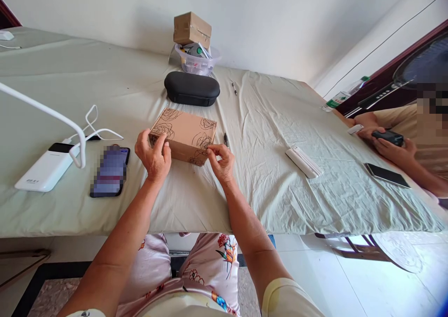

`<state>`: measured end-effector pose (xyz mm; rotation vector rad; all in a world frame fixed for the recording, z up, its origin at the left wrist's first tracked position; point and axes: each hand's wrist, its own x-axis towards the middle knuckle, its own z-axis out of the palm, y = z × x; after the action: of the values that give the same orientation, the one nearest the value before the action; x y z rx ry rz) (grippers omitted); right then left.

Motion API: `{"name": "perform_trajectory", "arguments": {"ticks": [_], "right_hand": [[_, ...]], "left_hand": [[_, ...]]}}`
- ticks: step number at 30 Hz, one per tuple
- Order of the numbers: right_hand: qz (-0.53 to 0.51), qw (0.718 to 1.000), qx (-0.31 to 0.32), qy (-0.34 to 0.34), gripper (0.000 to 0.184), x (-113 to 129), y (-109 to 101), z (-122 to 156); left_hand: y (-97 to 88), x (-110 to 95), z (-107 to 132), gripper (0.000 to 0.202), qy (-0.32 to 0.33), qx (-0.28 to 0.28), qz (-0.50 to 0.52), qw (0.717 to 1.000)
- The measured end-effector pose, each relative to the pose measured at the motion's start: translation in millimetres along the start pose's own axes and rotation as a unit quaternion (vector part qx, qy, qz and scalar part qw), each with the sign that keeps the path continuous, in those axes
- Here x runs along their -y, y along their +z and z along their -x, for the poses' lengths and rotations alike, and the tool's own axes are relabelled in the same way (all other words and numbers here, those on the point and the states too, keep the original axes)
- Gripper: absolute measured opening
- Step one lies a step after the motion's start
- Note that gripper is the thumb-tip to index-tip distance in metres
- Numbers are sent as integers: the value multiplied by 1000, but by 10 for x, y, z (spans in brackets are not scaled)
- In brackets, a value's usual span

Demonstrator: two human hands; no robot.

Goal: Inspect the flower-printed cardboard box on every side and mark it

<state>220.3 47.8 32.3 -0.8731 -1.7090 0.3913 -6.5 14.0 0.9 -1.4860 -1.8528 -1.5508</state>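
Note:
A brown cardboard box (185,133) printed with black rose outlines lies on the pale green tablecloth (266,168) in front of me. My left hand (153,156) grips the box's near left corner, thumb on the top edge and fingers curled. My right hand (221,161) pinches the box's near right corner between thumb and fingertips. The box rests flat on the cloth.
A phone (110,171) and a white power bank (45,168) with cables lie to the left. A black case (192,88), a plastic tub (196,60) with a box on top, two pens and a white bar (303,161) are around. Another person (402,144) at the right holds a phone.

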Motion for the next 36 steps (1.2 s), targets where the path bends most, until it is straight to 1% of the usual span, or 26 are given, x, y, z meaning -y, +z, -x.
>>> {"name": "perform_trajectory", "arguments": {"ticks": [3,7,10,13,17,21,24,27,30,32,36], "right_hand": [[-9,999,31,-13,22,82,69,69],[-11,996,77,-29,24,147,149,141],[-7,994,93,-52,25,150,175,150],[9,993,100,-58,29,119,176,132],[8,997,72,-41,35,55,161,97],[30,999,34,11,36,-20,109,54],[55,997,-6,51,34,-87,47,12],[65,993,-54,76,34,-159,-9,-31],[72,990,-96,71,31,-211,-42,-64],[82,989,-111,56,28,-225,-51,-73],[68,993,-84,50,25,-212,-36,-61]], "left_hand": [[14,-8,12,33,30,10,45,999],[9,-62,44,43,84,60,76,992],[-2,-118,79,55,143,101,114,978],[-5,-159,105,63,163,122,134,970],[-7,-177,96,56,172,117,127,970],[-12,-191,74,47,189,118,155,962],[-15,-204,71,41,200,121,175,956],[-28,-204,66,38,208,121,187,952],[-49,-190,52,33,191,144,178,955],[-60,-182,43,30,177,151,180,956],[-57,-175,40,26,157,138,197,958]]}}
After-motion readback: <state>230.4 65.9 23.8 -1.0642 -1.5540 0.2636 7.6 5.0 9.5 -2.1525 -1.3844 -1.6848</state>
